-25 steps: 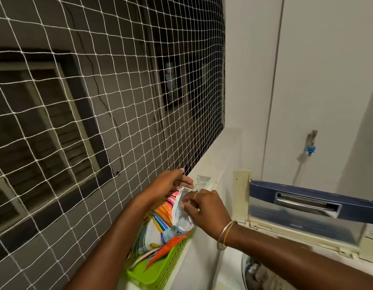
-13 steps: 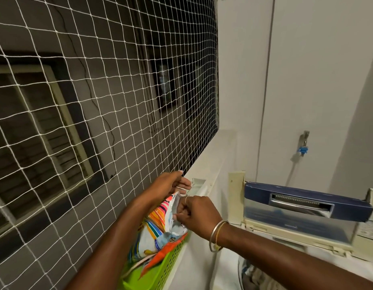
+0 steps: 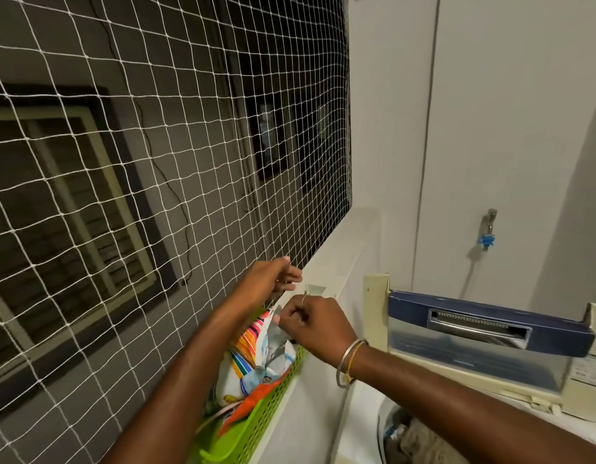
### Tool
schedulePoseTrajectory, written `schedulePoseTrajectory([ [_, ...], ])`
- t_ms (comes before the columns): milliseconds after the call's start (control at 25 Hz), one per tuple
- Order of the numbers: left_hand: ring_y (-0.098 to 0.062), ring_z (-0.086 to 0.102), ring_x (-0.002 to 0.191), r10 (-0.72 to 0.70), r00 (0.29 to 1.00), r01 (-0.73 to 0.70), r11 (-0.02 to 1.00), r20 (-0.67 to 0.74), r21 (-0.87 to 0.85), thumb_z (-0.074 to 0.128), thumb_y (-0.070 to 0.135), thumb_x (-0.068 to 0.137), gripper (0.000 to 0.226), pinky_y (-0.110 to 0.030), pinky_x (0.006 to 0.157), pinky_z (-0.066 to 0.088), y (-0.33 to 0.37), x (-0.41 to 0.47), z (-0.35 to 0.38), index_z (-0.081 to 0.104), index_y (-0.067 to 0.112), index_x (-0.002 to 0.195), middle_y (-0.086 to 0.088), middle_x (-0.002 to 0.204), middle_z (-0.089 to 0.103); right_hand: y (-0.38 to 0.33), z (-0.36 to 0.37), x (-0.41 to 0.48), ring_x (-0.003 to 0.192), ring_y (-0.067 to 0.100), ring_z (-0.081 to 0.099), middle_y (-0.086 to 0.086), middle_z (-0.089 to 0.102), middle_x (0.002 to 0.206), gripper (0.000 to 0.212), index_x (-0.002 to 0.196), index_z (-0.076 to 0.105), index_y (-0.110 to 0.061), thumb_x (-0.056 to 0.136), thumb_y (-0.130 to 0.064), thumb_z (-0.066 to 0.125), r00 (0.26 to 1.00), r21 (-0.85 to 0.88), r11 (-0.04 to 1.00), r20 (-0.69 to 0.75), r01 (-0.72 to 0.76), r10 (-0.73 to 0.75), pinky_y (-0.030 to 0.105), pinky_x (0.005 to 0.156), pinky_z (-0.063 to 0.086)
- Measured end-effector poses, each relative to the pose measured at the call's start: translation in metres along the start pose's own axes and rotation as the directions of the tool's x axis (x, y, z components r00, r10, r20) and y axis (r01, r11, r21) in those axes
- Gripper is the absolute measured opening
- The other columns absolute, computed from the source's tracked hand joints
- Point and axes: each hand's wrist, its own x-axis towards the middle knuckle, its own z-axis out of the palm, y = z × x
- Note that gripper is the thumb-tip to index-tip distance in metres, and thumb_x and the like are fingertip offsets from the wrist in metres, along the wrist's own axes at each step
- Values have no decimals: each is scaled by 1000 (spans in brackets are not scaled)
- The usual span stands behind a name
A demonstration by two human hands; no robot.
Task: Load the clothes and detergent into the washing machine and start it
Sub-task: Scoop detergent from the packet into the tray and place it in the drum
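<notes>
Green perforated plastic forms the basket [image 3: 256,430] at lower centre of the frame, set between the netting [image 3: 139,169] and the pale ledge [image 3: 336,252]. At lower right, clothes [image 3: 420,442] lie inside the open drum of the washing machine [image 3: 584,376].

The detergent packet [image 3: 244,363], white with multicoloured stripes, stands upright in the basket.

The right hand [image 3: 311,326], with bangles [image 3: 348,363] on the wrist, has its fingers curled together, pinching the packet's upper edge. The left hand [image 3: 269,279] is just above and to the left of it. Its fingers are curled close against the netting, and it cannot be determined whether they grip anything.

At centre right, the machine's lid [image 3: 490,326] is raised, its blue handle bar facing the camera.

A tap [image 3: 488,229] with a blue fitting is mounted on the wall above the lid.
</notes>
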Motion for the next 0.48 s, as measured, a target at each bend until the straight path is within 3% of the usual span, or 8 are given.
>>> schedulePoseTrajectory([
  [160, -24, 69, 99, 32, 989, -41, 997, -145, -60, 47, 36, 101, 37, -32, 86, 51, 12, 11, 9, 74, 11, 97, -3, 98, 76, 3, -21, 9, 67, 3, 65, -10, 70, 70, 23, 75, 67, -27, 85, -48, 64, 997, 119, 993, -71, -20, 29, 27, 68, 53],
  [320, -16, 59, 82, 103, 954, -112, 994, -280, -15, 52, 47, 92, 29, -31, 76, 40, 26, 20, 28, 67, 22, 87, 4, 86, 63, 7, -47, 19, 67, 14, 69, -6, 74, 68, 18, 81, 69, -21, 89, -37, 65, 991, 305, 947, -58, -100, 123, 31, 69, 56],
  [480, -15, 52, 77, 118, 923, -134, 991, -367, -19, 50, 40, 96, 20, -31, 71, 40, 52, 25, 58, 62, 26, 88, 4, 83, 57, 16, -69, 36, 59, 15, 65, 7, 76, 75, 17, 90, 70, -8, 91, -24, 65, 955, 535, 809, -9, -245, 296, 22, 54, 49],
])
